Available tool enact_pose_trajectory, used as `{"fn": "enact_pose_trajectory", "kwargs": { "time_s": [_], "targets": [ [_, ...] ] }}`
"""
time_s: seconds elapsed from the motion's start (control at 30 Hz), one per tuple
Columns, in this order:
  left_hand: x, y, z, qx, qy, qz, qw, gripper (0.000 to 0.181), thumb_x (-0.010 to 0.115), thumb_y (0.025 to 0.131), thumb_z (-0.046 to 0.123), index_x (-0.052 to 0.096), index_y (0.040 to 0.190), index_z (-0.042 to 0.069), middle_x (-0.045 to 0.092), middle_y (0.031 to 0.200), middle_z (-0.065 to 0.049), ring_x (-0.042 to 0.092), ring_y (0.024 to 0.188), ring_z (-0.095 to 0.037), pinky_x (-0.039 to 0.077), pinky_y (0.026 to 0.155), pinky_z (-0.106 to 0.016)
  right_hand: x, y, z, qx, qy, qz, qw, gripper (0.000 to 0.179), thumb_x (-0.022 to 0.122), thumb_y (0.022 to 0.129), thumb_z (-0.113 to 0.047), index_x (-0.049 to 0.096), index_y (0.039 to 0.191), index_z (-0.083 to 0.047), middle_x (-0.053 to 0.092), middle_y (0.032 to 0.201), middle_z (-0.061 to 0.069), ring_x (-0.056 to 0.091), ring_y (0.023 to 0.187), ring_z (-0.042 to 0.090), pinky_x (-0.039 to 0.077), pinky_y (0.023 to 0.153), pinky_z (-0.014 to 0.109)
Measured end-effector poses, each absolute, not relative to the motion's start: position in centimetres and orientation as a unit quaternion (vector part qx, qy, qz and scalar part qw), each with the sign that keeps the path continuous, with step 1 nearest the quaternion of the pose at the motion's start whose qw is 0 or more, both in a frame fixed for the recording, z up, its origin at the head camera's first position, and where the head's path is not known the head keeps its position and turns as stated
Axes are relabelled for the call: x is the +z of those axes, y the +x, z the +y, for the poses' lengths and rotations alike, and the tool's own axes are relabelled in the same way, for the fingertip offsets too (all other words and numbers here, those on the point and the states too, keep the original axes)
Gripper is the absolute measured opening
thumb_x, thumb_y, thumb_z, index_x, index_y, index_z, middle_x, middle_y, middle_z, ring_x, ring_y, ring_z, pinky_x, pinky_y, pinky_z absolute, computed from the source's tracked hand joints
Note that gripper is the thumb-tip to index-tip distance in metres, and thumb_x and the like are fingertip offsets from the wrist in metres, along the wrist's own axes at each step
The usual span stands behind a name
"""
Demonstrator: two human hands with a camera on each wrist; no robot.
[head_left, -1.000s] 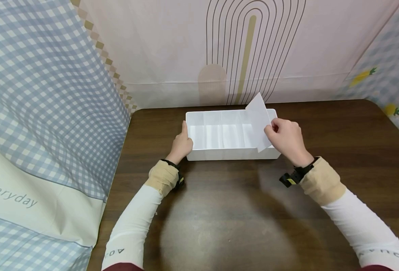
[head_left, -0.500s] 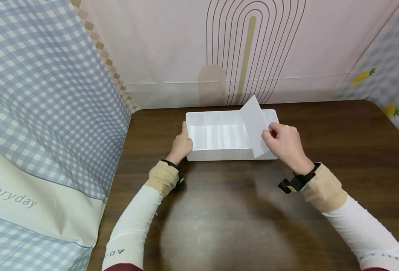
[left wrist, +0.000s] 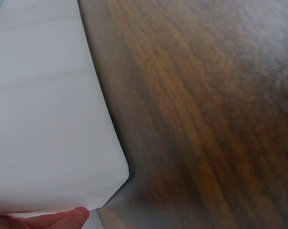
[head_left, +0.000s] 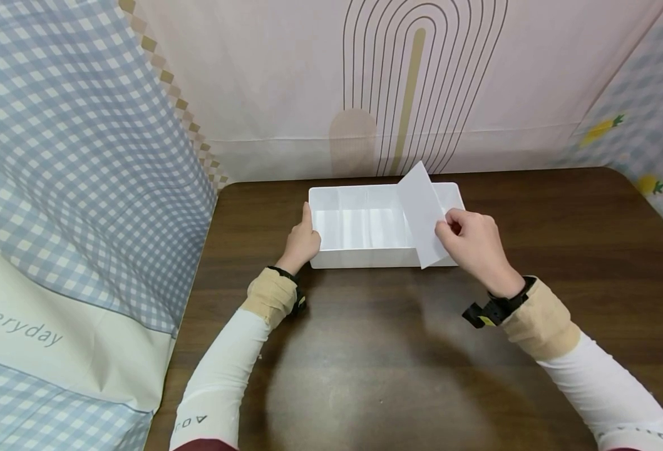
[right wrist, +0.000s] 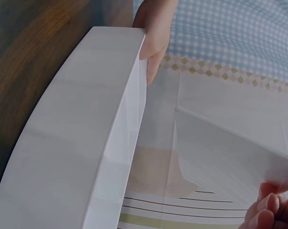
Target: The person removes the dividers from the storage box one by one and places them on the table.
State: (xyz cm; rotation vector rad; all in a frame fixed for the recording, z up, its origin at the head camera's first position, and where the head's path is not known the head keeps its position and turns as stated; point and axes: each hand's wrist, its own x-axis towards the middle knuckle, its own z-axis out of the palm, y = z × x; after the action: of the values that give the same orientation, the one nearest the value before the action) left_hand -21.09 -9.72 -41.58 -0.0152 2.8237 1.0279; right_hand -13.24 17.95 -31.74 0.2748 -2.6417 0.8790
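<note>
A long white box (head_left: pixel 367 258) with several compartments sits on the table. My left hand (head_left: pixel 300 241) rests against its left end, index finger straight along the outer wall. In the left wrist view a fingertip (left wrist: pixel 79 215) touches the box near its corner. My right hand (head_left: pixel 472 241) pinches a thin, flat white divider (head_left: pixel 421 216) by its right edge between thumb and fingers. The divider is held tilted over the right part of the box, overlapping the front rim in the head view. In the right wrist view the divider (right wrist: pixel 220 152) stands apart from the box wall.
The dark brown wooden table (head_left: pixel 365 363) reaches a pale patterned cloth (head_left: pixel 263 81) hanging along its back edge. Blue checked cloth (head_left: pixel 72 125) hangs at the left, and more with pineapple prints (head_left: pixel 649 184) at the right.
My right hand has moved the divider slightly left and toward me, its lower corner now further down in front of the box. The left hand and box have stayed in place.
</note>
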Motion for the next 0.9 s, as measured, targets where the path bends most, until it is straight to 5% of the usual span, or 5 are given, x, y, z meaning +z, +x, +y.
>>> {"fn": "enact_pose_trajectory", "kwargs": {
  "time_s": [0.9],
  "targets": [
    [-41.5, -21.0, -9.8, 0.348, 0.000, 0.934, 0.074, 0.066, 0.026, 0.085, 0.003, -0.006, 0.143, 0.009, 0.036, 0.052, -0.001, 0.026, 0.038, -0.011, 0.025, 0.036, -0.021, -33.2, -12.1, 16.8, 0.343, 0.115, -0.923, 0.132, 0.029, 0.047, 0.081, -0.009, 0.044, 0.053, -0.009, 0.032, 0.047, -0.002, 0.031, 0.043, 0.010, 0.025, 0.042, 0.022]
  ]
}}
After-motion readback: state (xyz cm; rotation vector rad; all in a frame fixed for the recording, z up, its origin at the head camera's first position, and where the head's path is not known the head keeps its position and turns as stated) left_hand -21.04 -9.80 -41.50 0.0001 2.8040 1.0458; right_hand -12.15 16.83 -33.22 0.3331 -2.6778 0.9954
